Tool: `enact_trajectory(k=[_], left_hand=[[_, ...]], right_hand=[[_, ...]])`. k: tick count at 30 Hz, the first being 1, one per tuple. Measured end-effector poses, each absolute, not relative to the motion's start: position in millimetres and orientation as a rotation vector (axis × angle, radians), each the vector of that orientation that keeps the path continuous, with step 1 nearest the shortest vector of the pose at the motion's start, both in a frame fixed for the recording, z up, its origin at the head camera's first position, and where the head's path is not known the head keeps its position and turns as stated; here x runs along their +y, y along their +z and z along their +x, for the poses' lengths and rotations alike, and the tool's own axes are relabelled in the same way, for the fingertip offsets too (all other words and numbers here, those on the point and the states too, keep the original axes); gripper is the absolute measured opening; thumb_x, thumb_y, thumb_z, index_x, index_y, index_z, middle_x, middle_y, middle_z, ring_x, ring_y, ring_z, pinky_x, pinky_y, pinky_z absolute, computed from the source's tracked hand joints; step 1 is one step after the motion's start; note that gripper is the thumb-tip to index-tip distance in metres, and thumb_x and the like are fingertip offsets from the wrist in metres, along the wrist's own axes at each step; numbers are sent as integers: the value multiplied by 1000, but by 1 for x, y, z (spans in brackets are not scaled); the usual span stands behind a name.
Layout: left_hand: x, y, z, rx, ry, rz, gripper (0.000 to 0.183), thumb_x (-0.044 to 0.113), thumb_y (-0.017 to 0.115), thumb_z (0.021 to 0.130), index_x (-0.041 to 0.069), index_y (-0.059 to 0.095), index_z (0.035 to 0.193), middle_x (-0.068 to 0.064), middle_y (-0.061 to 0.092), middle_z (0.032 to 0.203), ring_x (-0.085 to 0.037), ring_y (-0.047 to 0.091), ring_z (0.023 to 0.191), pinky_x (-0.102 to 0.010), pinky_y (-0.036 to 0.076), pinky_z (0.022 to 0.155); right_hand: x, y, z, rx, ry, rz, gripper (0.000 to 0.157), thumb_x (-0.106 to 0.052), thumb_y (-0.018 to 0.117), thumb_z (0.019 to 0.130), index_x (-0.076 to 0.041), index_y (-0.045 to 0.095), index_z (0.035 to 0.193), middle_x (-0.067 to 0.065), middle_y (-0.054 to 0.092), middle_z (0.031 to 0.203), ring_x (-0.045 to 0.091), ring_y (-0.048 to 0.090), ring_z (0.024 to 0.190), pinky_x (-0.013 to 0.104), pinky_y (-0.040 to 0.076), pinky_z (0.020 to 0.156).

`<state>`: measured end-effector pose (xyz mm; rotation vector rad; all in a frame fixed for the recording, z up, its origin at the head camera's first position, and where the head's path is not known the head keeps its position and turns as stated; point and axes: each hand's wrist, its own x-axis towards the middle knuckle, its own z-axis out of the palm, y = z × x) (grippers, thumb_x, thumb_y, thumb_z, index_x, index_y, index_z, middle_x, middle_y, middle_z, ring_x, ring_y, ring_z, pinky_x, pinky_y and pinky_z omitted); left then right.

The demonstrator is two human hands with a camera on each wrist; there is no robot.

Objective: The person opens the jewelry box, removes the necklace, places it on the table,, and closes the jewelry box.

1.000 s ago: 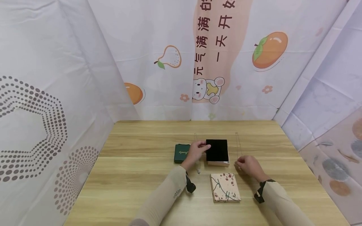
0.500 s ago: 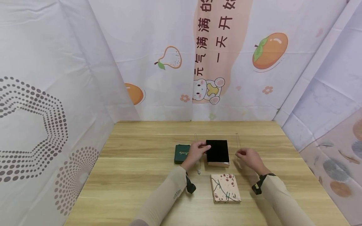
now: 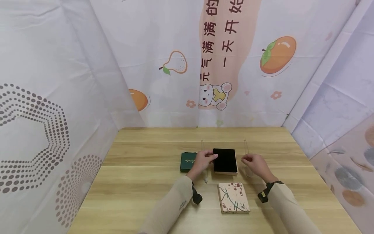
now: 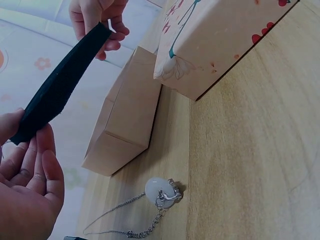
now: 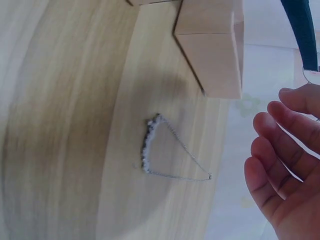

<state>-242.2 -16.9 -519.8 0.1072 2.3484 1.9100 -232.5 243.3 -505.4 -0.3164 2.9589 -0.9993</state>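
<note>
My left hand (image 3: 201, 163) pinches the left edge of a black velvet jewelry pad (image 3: 225, 161), held tilted over an open cream box (image 4: 131, 107). To the right of the pad is my right hand (image 3: 257, 165), with loosely curved fingers and nothing clearly visible between them. A thin curved line shows near its thumb in the right wrist view; what it is, I cannot tell. Below that hand lies a fine-chain necklace (image 5: 147, 146) with a row of small stones. Another necklace, with a white round pendant (image 4: 160, 192), lies under my left hand.
A flower-printed box lid (image 3: 233, 197) lies in front of the open box. Left of my left hand sits a small dark green box (image 3: 187, 161) with gold lettering. The wooden table (image 3: 131, 185) ends at a printed curtain (image 3: 163, 107) behind.
My right hand has lifted from beside the right necklace and moved slightly left, toward the pad. My left hand keeps its grip on the pad, which stands slightly farther from the box's back.
</note>
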Motion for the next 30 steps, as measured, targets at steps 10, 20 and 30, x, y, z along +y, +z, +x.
enact_trajectory(k=[10,20,30], left_hand=[[-17,-522,-240,2354,1907,102,37,26,72,89,-1,69,115,-13,73,98,-10,64,72,-26,53,66],[-16,-520,-239,2336,1919,80,37,24,72,89,-3,69,114,-15,72,96,-11,62,71,-28,54,66],[-18,-519,-243,2345,1906,62,38,26,72,89,-2,68,116,-14,72,96,-10,62,69,-27,54,65]], right_hand=[[234,-496,-232,2972,-1041,-373,22,-13,63,94,2,70,108,12,71,96,22,63,84,36,50,71],[230,-496,-231,2909,-1115,-549,27,-2,59,95,4,62,121,21,66,113,31,65,96,39,54,77],[221,-491,-233,2882,-1145,-578,37,-1,60,94,4,56,131,27,59,125,36,64,100,46,54,80]])
